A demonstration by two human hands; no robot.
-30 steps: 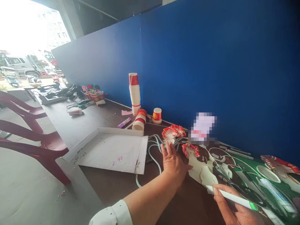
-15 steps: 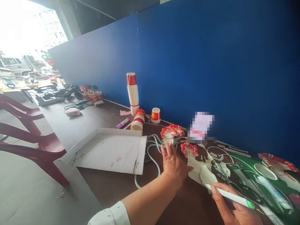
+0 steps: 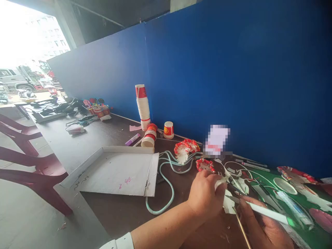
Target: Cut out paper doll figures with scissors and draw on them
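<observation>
My left hand (image 3: 207,192) is closed, its fingers pinching a cream-white piece of cut paper (image 3: 228,204) that looks like part of a paper cup. My right hand (image 3: 261,221) grips a slim white pen-like tool (image 3: 269,211) with a green mark; its narrow tip points at the paper. Below the paper runs a thin wooden stick (image 3: 242,228) beside my right fingers; whether it is held or fixed to the paper I cannot tell. Red-rimmed cut paper cups (image 3: 205,165) lie just beyond my left hand.
A shallow white cardboard tray (image 3: 124,173) lies left, beside a pale cable (image 3: 172,193). Stacked paper cups (image 3: 143,107) stand near the blue partition (image 3: 207,69). A green mat (image 3: 308,207) with scraps and tools is on the right. Red plastic chairs (image 3: 38,180) flank the table.
My left hand has gone from resting flat with spread fingers to pinching the paper, further right and nearer my right hand. The wooden stick now shows. The view has shifted slightly.
</observation>
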